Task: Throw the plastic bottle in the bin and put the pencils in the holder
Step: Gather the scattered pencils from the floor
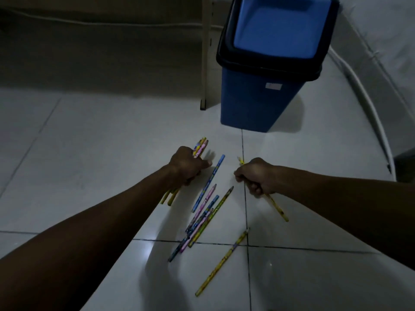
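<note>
Several patterned pencils (203, 217) lie in a loose pile on the white tiled floor between my arms. A single blue pencil (208, 183) lies just above the pile, and a yellow one (222, 263) lies apart lower down. My left hand (187, 164) is closed around a bundle of pencils (199, 148) whose ends stick out above and below the fist. My right hand (258, 176) grips one yellow pencil (277, 208). A blue bin (253, 97) with a black rim and blue swing lid stands behind the pencils. I see no bottle and no holder.
A pale wooden furniture leg (205, 63) stands left of the bin. A white cable (370, 104) curves along the floor on the right. A dark object (404, 164) sits at the right edge. The room is dim.
</note>
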### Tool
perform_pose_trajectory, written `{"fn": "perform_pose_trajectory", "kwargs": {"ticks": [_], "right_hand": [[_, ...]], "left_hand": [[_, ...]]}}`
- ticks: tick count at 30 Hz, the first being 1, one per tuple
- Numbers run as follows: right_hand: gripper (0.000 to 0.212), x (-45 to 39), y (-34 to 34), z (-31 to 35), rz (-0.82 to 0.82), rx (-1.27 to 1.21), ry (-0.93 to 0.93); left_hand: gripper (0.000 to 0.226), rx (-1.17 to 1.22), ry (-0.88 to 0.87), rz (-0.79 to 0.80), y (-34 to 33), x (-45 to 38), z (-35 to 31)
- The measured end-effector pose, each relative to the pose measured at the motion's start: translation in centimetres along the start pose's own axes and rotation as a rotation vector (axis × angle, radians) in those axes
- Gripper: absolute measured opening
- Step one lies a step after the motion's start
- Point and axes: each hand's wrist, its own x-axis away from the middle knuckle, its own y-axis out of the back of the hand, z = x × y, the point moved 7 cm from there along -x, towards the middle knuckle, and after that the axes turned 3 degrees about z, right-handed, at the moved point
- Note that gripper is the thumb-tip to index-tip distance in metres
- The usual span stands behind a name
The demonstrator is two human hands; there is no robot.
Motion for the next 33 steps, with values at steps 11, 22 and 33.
{"fn": "perform_pose_trajectory", "kwargs": {"ticks": [11,22,33], "right_hand": [[0.027,0.9,1.3,-0.2,-0.075,-0.049,0.052],[0.016,3.7,1.0,3.7,-0.014,-0.470,0.455],[0.015,4.7,-0.7,6.3,-0.006,-0.572,0.487]], "left_hand": [[0.061,-0.373,-0.086,-0.147,-2.4,-2.0,-1.3],[0.020,0.012,-0.294,0.206,-0.1,1.1,-5.1],[0.036,0.059,-0.331,0.191,1.6,2.7,-5.3]]}}
